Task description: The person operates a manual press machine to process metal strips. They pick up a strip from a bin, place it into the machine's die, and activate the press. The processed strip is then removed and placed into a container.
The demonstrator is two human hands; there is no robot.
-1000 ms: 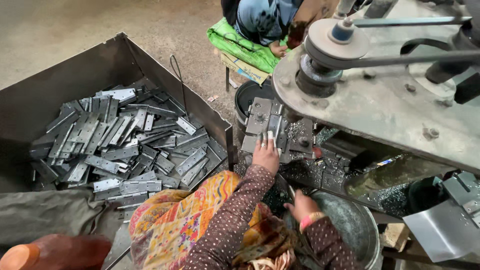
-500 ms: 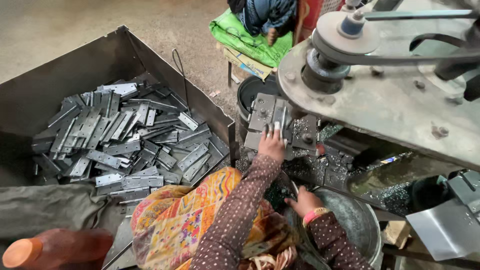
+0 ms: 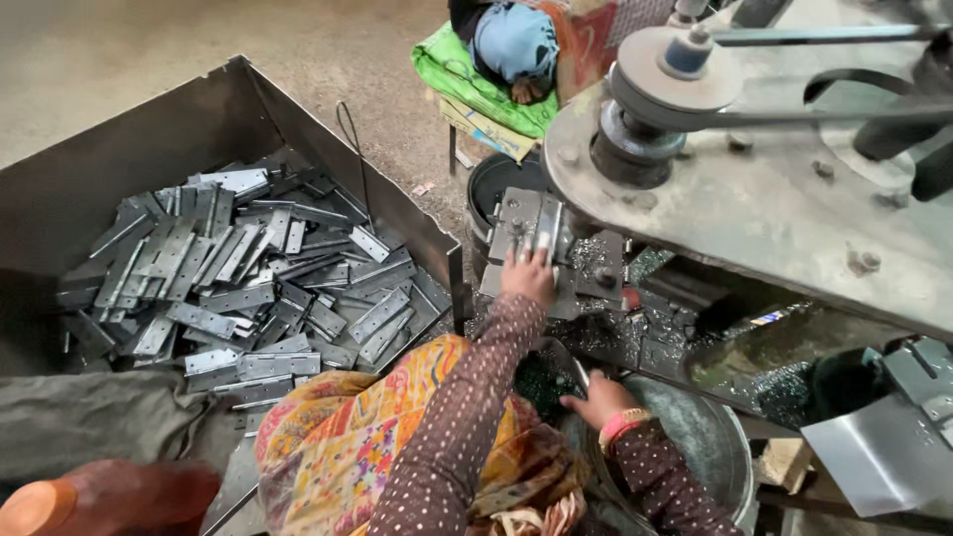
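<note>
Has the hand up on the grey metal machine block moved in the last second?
Yes: the left hand slid further up onto the grey metal block.

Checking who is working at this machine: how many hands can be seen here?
2. The left hand rests on the metal block under the machine; the right hand is lower, at the rim of the round metal tub. Others may be hidden.

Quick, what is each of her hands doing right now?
Left hand: fingers pressed on a flat metal piece at the machine; grip cannot be told.
Right hand: resting at the metal tub rim, apparently empty.
</note>
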